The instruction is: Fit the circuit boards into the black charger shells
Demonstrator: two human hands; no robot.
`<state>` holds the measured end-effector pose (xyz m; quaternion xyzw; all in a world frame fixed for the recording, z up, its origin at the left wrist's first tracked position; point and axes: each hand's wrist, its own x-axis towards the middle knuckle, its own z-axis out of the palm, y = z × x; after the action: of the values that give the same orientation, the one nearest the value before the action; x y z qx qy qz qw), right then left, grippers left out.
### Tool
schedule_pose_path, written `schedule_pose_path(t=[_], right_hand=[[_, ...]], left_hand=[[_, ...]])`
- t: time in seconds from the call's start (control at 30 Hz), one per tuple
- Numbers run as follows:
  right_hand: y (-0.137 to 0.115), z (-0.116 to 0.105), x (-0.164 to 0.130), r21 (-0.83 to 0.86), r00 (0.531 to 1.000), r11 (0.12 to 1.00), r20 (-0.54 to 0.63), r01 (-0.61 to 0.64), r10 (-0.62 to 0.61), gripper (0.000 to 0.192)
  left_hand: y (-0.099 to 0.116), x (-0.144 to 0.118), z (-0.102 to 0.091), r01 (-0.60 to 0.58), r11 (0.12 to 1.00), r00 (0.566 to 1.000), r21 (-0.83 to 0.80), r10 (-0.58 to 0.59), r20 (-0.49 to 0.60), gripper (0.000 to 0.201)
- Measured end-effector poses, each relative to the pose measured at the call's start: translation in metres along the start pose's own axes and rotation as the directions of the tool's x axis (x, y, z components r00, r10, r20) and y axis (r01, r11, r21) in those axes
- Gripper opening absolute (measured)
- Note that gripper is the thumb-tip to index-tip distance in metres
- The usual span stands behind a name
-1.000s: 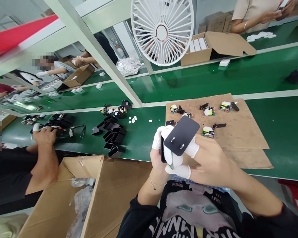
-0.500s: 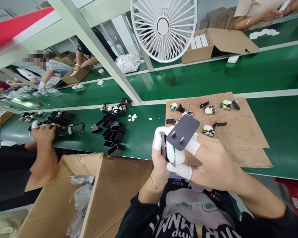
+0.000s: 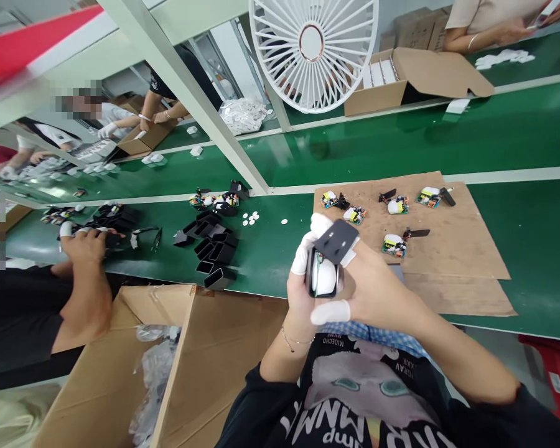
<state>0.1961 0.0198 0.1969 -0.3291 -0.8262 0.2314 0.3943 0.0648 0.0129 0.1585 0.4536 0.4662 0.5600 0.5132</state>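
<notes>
Hands: left hand (image 3: 301, 292) wraps the black charger shell (image 3: 318, 281); right hand (image 3: 378, 292) pinches the pronged cover plate (image 3: 336, 239) over its open end.
Place: held above the near edge of the green belt (image 3: 518, 249), left of the cardboard sheet (image 3: 462, 249).
Handling: likely light, rigid, smooth plastic; the white part inside looks delicate.
Hold: by shell sides and plate edges, clear of the prongs.
</notes>
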Motion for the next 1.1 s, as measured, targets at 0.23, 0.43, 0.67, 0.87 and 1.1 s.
schedule_pose_path(t=[0.23, 0.43, 0.67, 0.87, 1.1], right_hand=[[0.014, 0.030, -0.003, -0.026, 0.968, 0.973, -0.111, -0.228, 0.224, 0.053], [0.027, 0.051, -0.009, -0.172, 0.972, 0.958, 0.022, -0.227, 0.234, 0.045], [0.034, 0.077, -0.026, -0.172, 0.991, 0.977, -0.066, -0.126, 0.116, 0.076], [0.037, 0.110, -0.041, -0.202, 0.981, 0.960, -0.007, -0.192, 0.195, 0.078], [0.034, 0.140, -0.041, 0.082, 0.920, 0.954, 0.302, -0.287, 0.251, 0.103]], left_hand=[[-0.022, -0.014, -0.023, -0.305, 0.949, 0.919, 0.085, 0.317, -0.236, 0.039], [-0.016, -0.038, -0.065, -0.557, 0.485, 0.818, 0.674, 0.459, 0.346, 0.054], [-0.028, -0.035, -0.068, -0.534, 0.409, 0.830, 0.740, 0.420, 0.367, 0.061], [-0.042, -0.038, -0.083, -0.390, 0.523, 0.921, 0.758, 0.222, 0.320, 0.060], [-0.072, -0.018, -0.137, -0.229, 0.203, 0.901, 0.952, 0.414, 0.129, 0.044]])
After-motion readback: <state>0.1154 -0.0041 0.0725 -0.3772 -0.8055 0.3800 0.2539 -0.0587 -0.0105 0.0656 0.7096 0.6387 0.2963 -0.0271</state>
